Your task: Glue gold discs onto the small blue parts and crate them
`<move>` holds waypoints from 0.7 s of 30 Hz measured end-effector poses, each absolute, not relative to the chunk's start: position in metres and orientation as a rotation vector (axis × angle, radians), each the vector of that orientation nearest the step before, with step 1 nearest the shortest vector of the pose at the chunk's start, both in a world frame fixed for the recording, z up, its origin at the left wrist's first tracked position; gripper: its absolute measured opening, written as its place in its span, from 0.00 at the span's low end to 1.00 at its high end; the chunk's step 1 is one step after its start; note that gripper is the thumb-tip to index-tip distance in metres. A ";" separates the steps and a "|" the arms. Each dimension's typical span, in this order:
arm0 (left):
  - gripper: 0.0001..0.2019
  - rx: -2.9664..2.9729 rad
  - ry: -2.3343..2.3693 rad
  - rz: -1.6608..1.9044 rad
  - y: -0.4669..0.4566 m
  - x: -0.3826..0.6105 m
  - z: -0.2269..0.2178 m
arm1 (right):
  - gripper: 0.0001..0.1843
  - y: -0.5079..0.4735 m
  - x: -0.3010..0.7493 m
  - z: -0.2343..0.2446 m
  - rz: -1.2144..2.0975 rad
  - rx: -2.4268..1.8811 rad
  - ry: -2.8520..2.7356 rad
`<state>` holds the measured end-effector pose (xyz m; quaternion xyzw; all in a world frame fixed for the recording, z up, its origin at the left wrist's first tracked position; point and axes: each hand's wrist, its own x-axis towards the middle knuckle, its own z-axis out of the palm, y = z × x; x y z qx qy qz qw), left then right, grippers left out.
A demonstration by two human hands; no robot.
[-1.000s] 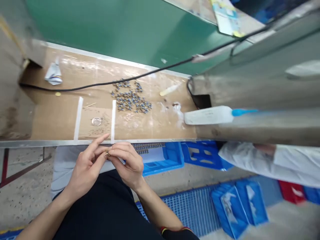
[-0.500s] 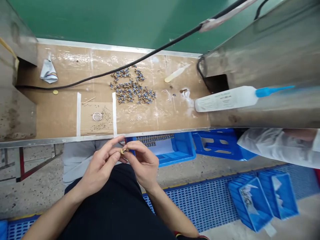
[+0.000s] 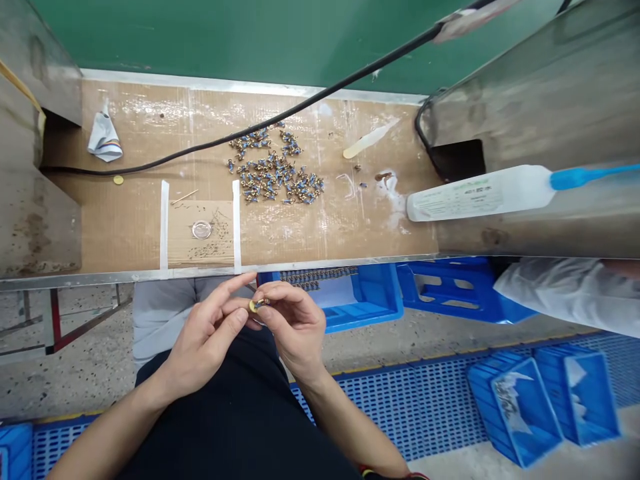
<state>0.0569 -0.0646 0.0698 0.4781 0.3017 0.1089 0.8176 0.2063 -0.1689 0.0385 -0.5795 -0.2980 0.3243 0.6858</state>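
My left hand [image 3: 207, 333] pinches a small round yellow disc [image 3: 253, 307] between thumb and fingers, its index finger stretched toward the table edge. From the other side, the thumb and fingertips of my right hand [image 3: 296, 330] are closed on a small brass-coloured metal part [image 3: 263, 303], which meets the disc. Fingertips partly cover both pieces, so how they join cannot be made out. Beyond my hands, a pile of small brass-and-blue parts [image 3: 270, 177] lies on the cardboard-covered table [image 3: 300, 237]. A clear round dish [image 3: 201, 230] sits among tiny dark bits, left of the pile.
A white bottle with a blue nozzle [image 3: 480, 195] lies at right. A black cable [image 3: 320, 95] crosses above the table. Beneath the edge stands a blue bin [image 3: 367, 313] with rows of parts. Another person's white sleeve [image 3: 565, 293] shows at right; grey-clothed legs [image 3: 160, 310] at left.
The whole scene has shifted slightly right in view. My hands keep their grip, and the metal part appears turned a little, showing more of its side.
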 end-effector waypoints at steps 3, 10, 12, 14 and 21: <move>0.26 0.972 0.639 0.228 -0.065 0.058 0.070 | 0.09 -0.169 0.207 0.040 0.709 -1.325 -0.683; 0.27 0.970 0.674 0.227 -0.064 0.060 0.070 | 0.16 -0.170 0.210 0.044 0.595 -1.366 -0.869; 0.27 0.992 0.695 0.223 -0.064 0.061 0.069 | 0.19 -0.170 0.212 0.043 0.531 -1.389 -0.957; 0.26 1.019 0.728 0.227 -0.063 0.062 0.068 | 0.22 -0.169 0.214 0.042 0.464 -1.403 -1.051; 0.24 1.242 0.797 0.302 -0.066 0.064 0.066 | 0.32 -0.171 0.216 0.038 0.261 -1.397 -1.283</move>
